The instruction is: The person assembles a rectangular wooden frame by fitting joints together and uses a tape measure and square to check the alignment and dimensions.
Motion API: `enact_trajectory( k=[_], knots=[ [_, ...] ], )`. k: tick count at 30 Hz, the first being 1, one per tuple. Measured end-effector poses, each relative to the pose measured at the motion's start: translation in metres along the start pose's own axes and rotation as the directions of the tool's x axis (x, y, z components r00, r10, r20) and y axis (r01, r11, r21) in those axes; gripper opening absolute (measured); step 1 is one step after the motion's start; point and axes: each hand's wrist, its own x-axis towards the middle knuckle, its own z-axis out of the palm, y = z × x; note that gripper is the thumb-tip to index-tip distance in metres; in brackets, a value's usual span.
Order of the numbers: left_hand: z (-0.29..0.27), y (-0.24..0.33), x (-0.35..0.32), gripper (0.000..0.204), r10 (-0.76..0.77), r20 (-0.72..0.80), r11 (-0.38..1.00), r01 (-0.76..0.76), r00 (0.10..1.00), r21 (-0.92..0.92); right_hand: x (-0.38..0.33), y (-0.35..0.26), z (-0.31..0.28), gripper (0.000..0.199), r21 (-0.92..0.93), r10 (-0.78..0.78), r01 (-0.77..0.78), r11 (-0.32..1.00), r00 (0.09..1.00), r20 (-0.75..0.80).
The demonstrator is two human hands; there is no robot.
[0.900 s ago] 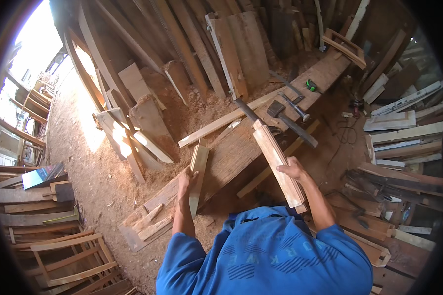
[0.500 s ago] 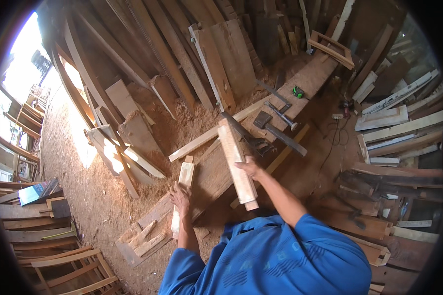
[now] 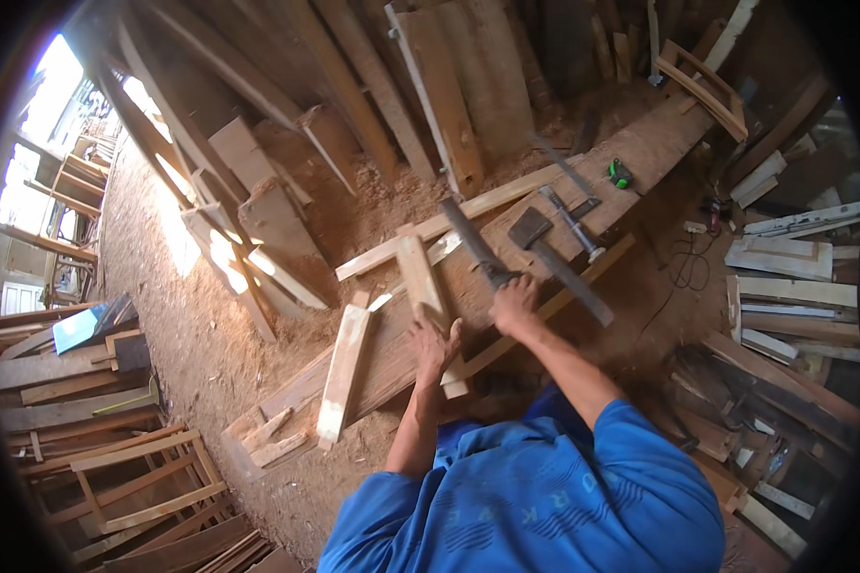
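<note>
My left hand (image 3: 434,350) lies across a pale wooden piece (image 3: 419,272), fingers and thumb toward its two edges. That piece slants over the bench plank, its tenon-like near end sticking out past the edge. My right hand (image 3: 517,304) is closed round the handle of a handsaw (image 3: 468,241), whose dark blade points away over the bench. A second pale piece (image 3: 345,368) with a narrower end lies left of my left hand. Just right of the saw rest a dark-headed mallet (image 3: 559,263) and a claw hammer (image 3: 572,223).
The long plank bench (image 3: 640,158) runs from lower left to upper right. On it lie a green tape measure (image 3: 620,173), a metal square (image 3: 569,164) and a long batten (image 3: 492,199). Boards (image 3: 449,86) lean beyond it. Stacked timber (image 3: 798,291) stands right; wooden frames (image 3: 143,477) lie lower left.
The piece raised in my right hand now lies on the bench under my left hand. My left hand has let go of the other piece. My right hand has taken the saw handle.
</note>
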Motion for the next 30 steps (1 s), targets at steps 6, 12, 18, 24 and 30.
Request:
enact_trajectory(
  k=[6, 12, 18, 24, 30],
  knots=[
    [0.033, 0.011, 0.01, 0.092, -0.073, -0.308, 0.963, 0.147, 0.949, 0.227, 0.02, 0.046, 0.004, 0.029, 0.493, -0.158, 0.243, 0.835, 0.965, -0.209],
    [0.045, 0.0, 0.015, 0.087, -0.137, -0.307, 0.912, 0.241, 0.942, 0.333, 0.013, 0.194, -0.048, 0.027, 0.632, 0.182, 0.412, 0.656, 0.727, -0.663],
    [0.04, 0.004, 0.02, 0.089, -0.087, -0.316, 0.878, 0.222, 0.945, 0.424, 0.002, 0.391, 0.004, 0.043, 0.774, 0.616, -0.119, 0.621, 0.685, -0.389],
    [0.037, 0.022, 0.022, 0.085, -0.076, -0.322, 0.851, 0.23, 0.944, 0.471, -0.024, 0.514, 0.139, 0.04, 0.609, 0.692, -0.696, 0.38, 0.651, 0.312],
    [0.034, 0.035, 0.018, 0.089, -0.16, -0.256, 0.84, 0.268, 0.953, 0.471, -0.062, 0.521, 0.194, 0.041, 0.212, 0.614, -0.784, 0.584, 0.597, 0.517]
  ],
)
